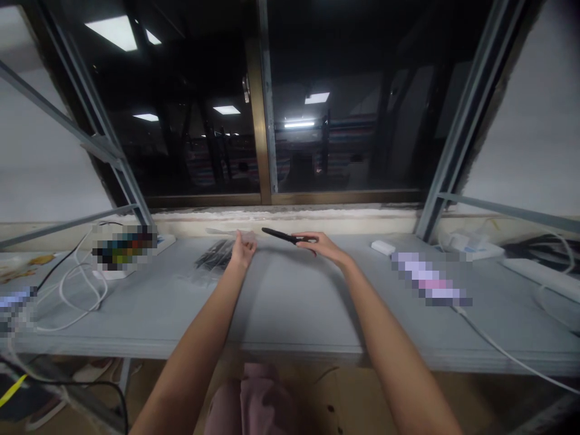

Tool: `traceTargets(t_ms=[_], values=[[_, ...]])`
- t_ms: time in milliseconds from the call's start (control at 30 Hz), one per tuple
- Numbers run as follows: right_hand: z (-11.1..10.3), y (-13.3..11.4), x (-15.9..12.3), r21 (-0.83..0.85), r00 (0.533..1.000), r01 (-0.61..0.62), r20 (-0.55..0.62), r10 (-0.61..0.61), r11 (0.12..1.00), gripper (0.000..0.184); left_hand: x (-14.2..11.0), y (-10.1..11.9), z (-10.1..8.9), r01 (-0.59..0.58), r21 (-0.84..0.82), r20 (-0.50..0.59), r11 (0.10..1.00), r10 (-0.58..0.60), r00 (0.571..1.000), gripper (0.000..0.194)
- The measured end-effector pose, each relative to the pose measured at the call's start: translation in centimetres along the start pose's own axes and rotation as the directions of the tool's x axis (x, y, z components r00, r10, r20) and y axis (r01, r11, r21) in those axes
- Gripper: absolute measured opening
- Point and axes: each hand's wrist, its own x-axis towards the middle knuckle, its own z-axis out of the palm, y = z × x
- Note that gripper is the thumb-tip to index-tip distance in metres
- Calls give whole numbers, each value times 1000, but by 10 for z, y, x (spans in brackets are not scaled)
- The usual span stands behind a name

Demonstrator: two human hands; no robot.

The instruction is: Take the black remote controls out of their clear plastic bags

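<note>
My right hand [319,243] is closed around one end of a slim black tool [280,234], which is held above the table and points left. Its kind cannot be made out, as the fingers cover part of it. My left hand [244,249] is closed on a thin clear plastic wrapper [226,232] that sticks out to the left of the fingers. Just left of that hand, a clear plastic bag [211,261] of dark slender items lies on the table. A gap separates the tool's tip from my left hand.
The grey table [294,302] runs below a dark window [344,139]. On the right lie a phone [428,279] with a white cable, a white charger [383,247] and a power strip [544,278]. At left are a blurred multicoloured object [122,248] and looped white cables [84,302]. Metal posts stand either side.
</note>
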Motion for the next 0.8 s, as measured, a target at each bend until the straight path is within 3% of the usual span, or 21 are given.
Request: traceTargets(t_ms=[100,467,700,800], values=[[-2,3,-1,0,994,-60,92,60,998,44,-1,0,1,-2,6,6,1000,2,1000,34],[13,2,-2,-71,991,-80,105,88,994,41,-8,-5,9,49,96,104,994,-59,993,37],[41,14,3,-108,990,-131,-71,124,985,59,-16,-18,18,-12,26,123,1000,9,992,14],[59,19,6,-88,987,-135,-94,127,987,67,-20,-30,23,-6,24,90,1000,4,996,14]])
